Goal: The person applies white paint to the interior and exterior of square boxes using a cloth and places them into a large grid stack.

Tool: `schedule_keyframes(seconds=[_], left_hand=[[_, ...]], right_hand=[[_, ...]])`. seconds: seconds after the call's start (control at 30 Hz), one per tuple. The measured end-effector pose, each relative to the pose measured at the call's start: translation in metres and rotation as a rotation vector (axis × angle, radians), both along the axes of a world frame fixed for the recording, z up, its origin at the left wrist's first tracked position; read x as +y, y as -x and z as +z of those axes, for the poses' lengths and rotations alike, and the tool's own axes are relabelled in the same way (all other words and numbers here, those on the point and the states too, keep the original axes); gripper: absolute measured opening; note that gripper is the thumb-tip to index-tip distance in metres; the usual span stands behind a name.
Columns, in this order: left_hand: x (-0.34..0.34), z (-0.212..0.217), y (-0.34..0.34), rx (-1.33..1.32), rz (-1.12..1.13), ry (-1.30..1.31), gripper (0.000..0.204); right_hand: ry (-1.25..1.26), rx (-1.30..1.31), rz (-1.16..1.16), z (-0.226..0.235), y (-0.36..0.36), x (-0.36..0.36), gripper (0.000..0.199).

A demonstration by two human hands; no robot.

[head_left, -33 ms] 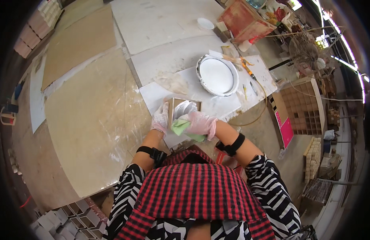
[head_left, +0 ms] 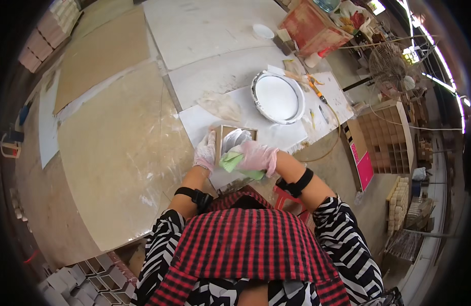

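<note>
Wearing a red and black checked apron at the bottom of the frame, the person works with two gloved hands near the centre. The right hand is grasping a green cloth over the lower part of an open box; whether its fingers touch inside, I cannot tell. The left hand holds the box by its left side. The box is at the centre of the frame, with a silvery grey thing visible inside. Just above right is a round tub with white contents; an orange and black tool lies beside it. At right, a pink panel carries a print which is too small to read. Farther, at upper right, are a red crate and a fan.
</note>
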State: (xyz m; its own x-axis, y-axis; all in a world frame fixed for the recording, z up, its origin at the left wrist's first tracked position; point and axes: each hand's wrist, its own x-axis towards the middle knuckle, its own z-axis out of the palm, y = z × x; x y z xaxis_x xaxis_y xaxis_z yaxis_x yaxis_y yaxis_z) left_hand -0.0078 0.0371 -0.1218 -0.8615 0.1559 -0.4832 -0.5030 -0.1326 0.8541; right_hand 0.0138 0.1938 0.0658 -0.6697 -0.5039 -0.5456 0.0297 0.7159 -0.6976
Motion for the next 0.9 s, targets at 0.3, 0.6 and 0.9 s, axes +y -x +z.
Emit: schedule_keyframes(seconds=[0.3, 0.6, 0.9], left_hand=[[-0.001, 0.013, -0.004, 0.098, 0.041, 0.094, 0.05], [-0.001, 0.013, -0.003, 0.136, 0.037, 0.185, 0.05], [0.003, 0.012, 0.001, 0.145, 0.026, 0.2, 0.051]], right_hand=[[-0.113, -0.112, -0.052, 0.011, 0.011, -0.017, 0.041], [-0.242, -0.121, 0.065, 0.021, 0.035, -0.006, 0.035], [-0.66, 0.093, 0.405, 0.009, 0.029, 0.027, 0.029]])
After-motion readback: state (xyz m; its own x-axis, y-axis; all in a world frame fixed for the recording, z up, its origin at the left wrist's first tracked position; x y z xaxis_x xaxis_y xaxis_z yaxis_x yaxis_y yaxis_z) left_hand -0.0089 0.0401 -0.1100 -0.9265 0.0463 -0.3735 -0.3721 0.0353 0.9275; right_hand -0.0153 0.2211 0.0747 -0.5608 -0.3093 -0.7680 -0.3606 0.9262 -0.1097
